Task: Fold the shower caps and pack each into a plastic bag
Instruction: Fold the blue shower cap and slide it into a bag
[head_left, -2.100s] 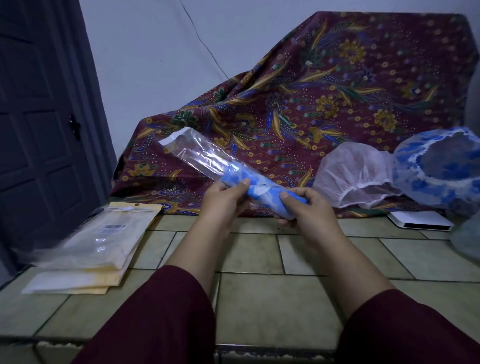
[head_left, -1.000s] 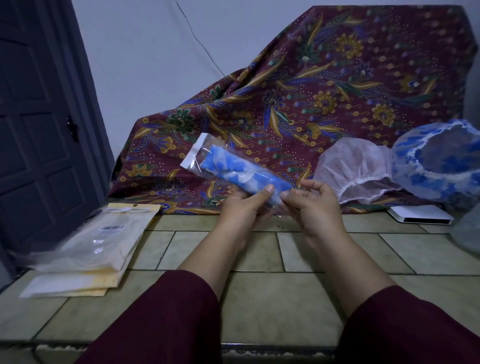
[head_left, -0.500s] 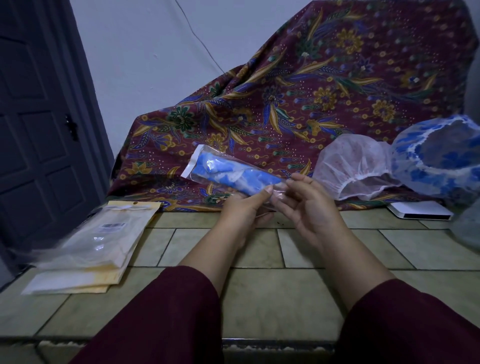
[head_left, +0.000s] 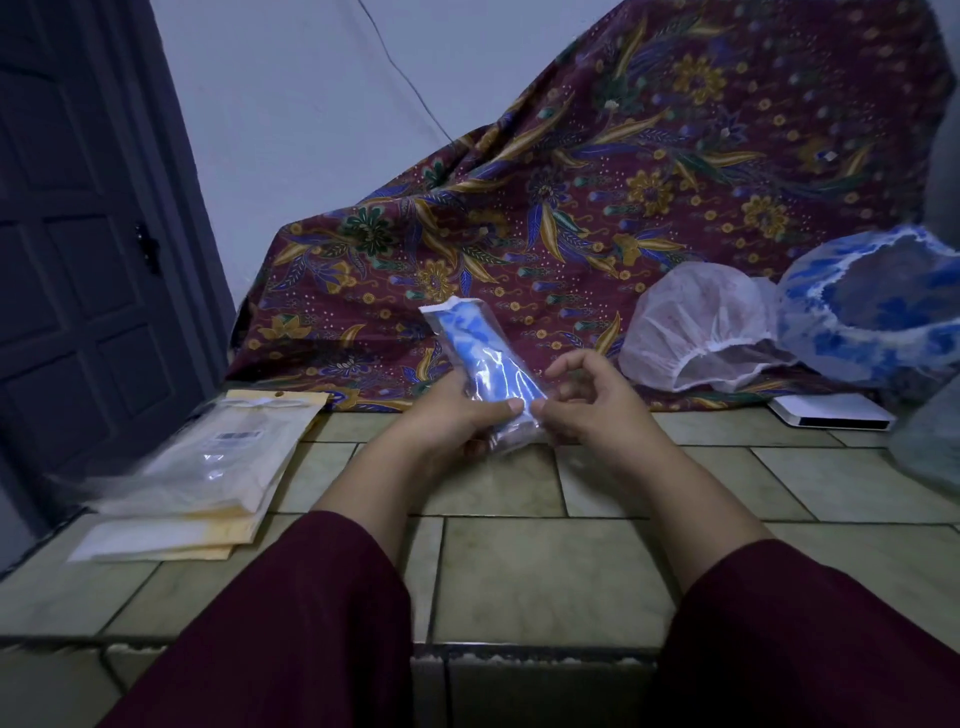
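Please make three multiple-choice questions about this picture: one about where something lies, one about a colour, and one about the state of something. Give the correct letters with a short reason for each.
1. Where does the stack of flat packets lie?
A. On the tiled ledge, to the person's left
B. On top of the patterned cloth
C. Under the white box

2. What colour is the folded shower cap inside the clear plastic bag?
A. Red
B. Blue and white
C. Plain yellow

3. How is the plastic bag held?
A. It lies untouched on the tiles
B. Only the right hand touches it
C. Both hands hold it near its lower end

Answers:
1. A, the packets rest on the tiled ledge, left of the arms.
2. B, blue with white patches shows through the clear film.
3. C, the left hand grips it and the right hand pinches its lower edge.
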